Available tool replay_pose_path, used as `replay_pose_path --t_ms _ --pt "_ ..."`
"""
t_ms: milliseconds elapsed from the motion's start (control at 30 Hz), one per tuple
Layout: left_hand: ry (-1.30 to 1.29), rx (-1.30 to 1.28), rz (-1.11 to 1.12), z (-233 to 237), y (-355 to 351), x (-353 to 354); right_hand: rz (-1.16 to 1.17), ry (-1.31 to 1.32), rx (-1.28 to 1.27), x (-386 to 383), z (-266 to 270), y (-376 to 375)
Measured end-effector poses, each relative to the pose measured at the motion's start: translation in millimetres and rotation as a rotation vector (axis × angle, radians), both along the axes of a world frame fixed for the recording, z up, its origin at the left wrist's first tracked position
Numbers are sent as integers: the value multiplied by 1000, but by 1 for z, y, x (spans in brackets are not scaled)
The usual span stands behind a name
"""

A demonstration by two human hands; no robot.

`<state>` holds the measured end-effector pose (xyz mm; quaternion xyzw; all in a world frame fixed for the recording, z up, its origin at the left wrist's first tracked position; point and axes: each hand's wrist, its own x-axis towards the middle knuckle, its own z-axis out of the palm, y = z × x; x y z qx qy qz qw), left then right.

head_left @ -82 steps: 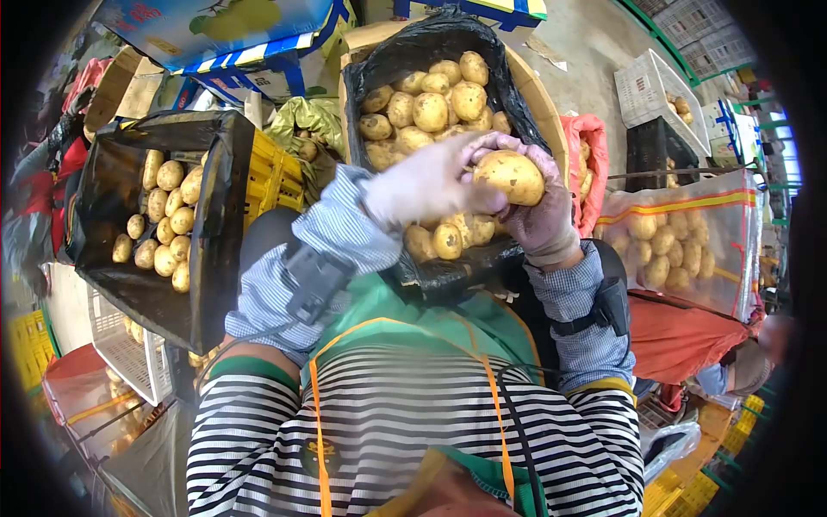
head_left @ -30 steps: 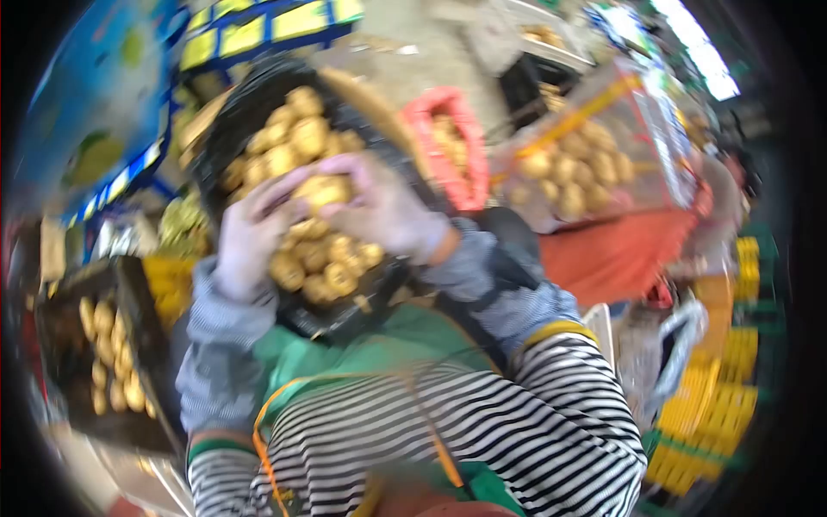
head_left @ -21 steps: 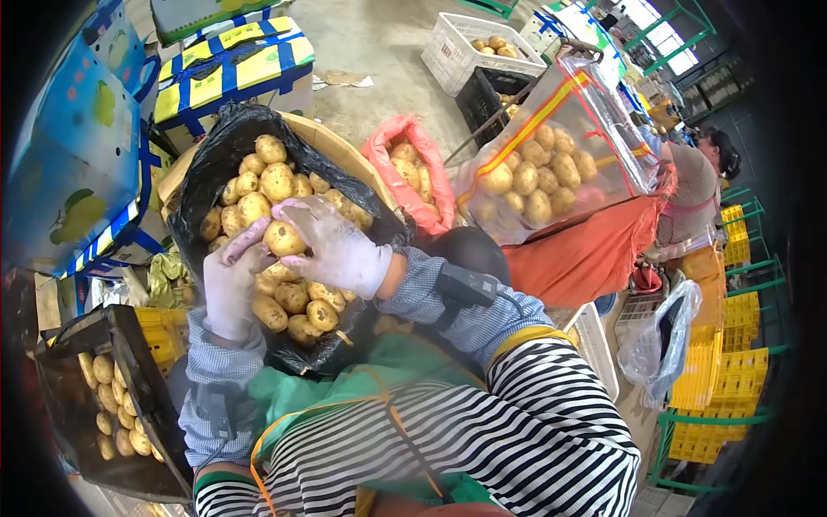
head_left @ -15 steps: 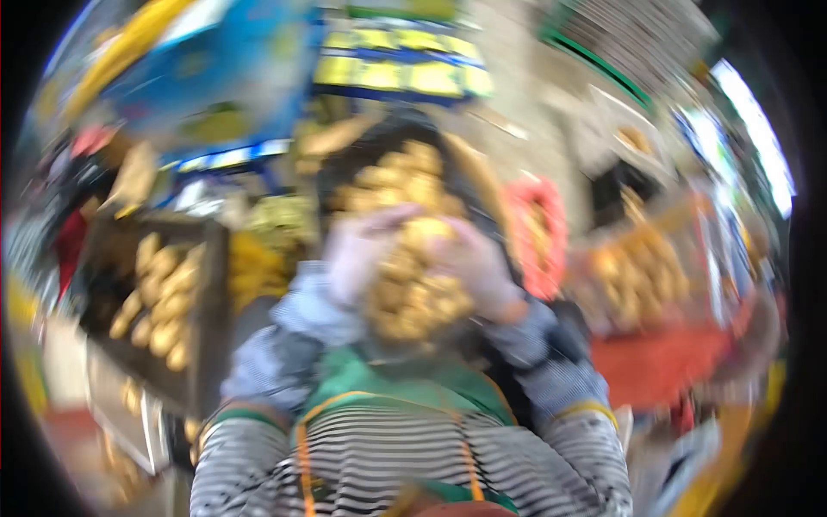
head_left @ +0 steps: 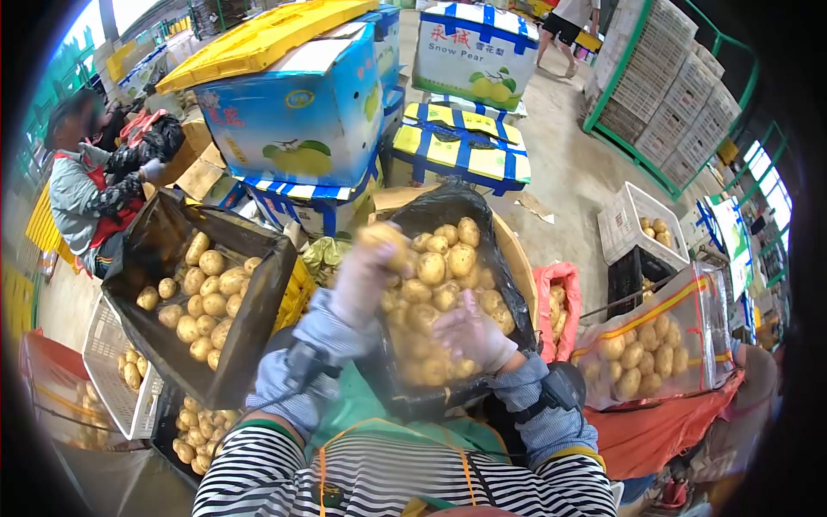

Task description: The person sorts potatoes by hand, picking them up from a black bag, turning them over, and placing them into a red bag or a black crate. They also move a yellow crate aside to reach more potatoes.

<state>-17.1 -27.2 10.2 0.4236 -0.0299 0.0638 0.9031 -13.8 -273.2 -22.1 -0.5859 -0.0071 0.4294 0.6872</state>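
Note:
My left hand [head_left: 357, 280], gloved and blurred, holds up a large potato [head_left: 384, 242] over the left side of a black-lined box [head_left: 506, 250] of potatoes. My right hand [head_left: 475, 332], also gloved, is over the potatoes [head_left: 415, 320] in the lower right of that box, its fingers spread with nothing between them. To the left stands a second black-lined box [head_left: 142, 332] with a layer of potatoes [head_left: 202, 297].
Blue pear cartons [head_left: 297, 121] and a yellow-topped carton [head_left: 461, 148] stand ahead. A red net bag [head_left: 540, 280] and a clear potato bag [head_left: 642, 349] lie right. White crates hold potatoes [head_left: 659, 231]. A person [head_left: 82, 189] sits at left.
My left hand has moved up and left, lifting a potato. My right hand has come away from the potato near both hands and opened. The view is sharper and tilted further forward.

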Motion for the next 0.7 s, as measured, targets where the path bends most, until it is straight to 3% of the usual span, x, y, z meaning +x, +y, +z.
replay_pose_path --t_ms 33,167,233,300,367,433,467,500,533,600,633,700 --pt "12 -62 107 20 20 -6 -34 44 6 3 -3 -3" --pt "-9 -496 496 -3 148 -7 -83 123 52 10 -11 -13" --pt "-30 -459 830 -22 191 -10 -53 107 71 17 -20 -19" --pt "187 -514 896 -3 178 -23 -101 -19 168 25 -21 -19" --pt "186 -439 677 -48 191 -12 -250 3 152 35 -12 -18" --pt "-145 -1118 -36 -104 188 13 -450 -121 -59 51 -18 -19" --pt "-22 -596 135 -82 150 1 -443 -191 -167 41 -6 -15" --pt "77 -63 272 -31 100 -3 -433 -283 -265 43 8 -7" --pt "145 45 279 -3 67 -7 -404 -551 -420 84 -78 -29" --pt "231 192 245 1 35 -1 -302 -614 -596 91 -101 -29" --pt "207 109 190 -19 35 10 -202 -682 -754 96 -108 -29" --pt "223 -16 90 -33 37 23 -184 -610 -732 108 -111 -15"
